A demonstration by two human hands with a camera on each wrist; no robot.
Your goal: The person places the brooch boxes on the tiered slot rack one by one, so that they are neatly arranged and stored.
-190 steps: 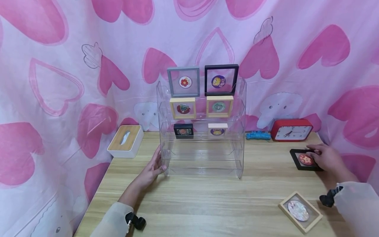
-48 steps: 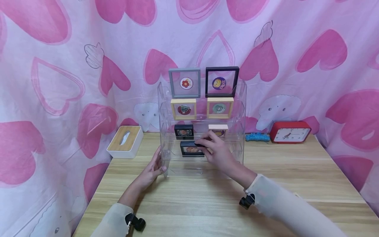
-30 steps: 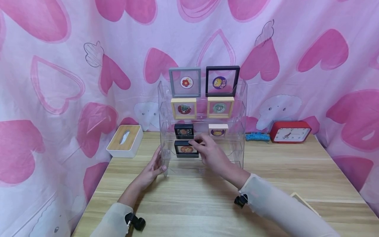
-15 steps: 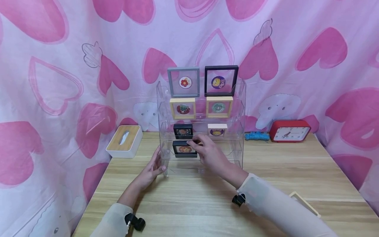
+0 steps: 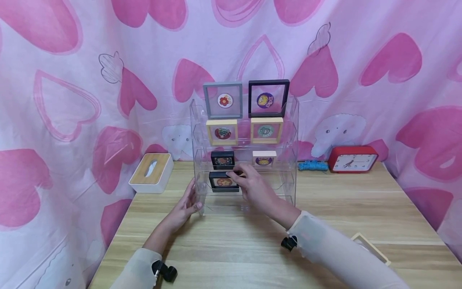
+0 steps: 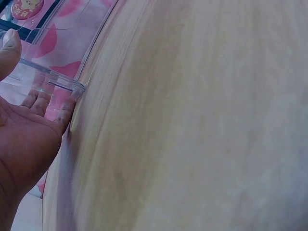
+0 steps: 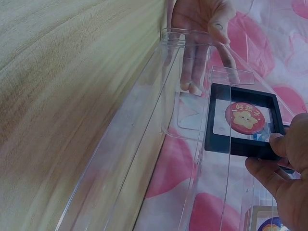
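A clear stepped display rack (image 5: 245, 199) stands on the wooden table. My left hand (image 5: 184, 206) holds its lower left side, thumb at the front edge and fingers along the outer panel, as the left wrist view also shows. With thumb and fingers, my right hand (image 5: 258, 190) pinches the right part of a black picture frame (image 7: 244, 149) with a red star badge inside. That frame stands upright on the left of the rack's fourth tier from the top, below a smaller black frame (image 5: 222, 160). Beside my right hand is a small pale frame (image 5: 264, 159).
Two light-wood frames (image 5: 267, 130), a grey frame (image 5: 223, 100) and a large black frame (image 5: 268, 98) fill the upper tiers. A tissue box (image 5: 151, 172) stands left; blue yarn (image 5: 312, 165) and a red clock (image 5: 353, 159) stand right. My right sleeve partly covers another wooden frame (image 5: 371, 249).
My right hand has brought the black star frame from the table's right side to the rack, then slid it left along the tier. My left hand has stayed at the rack's side.
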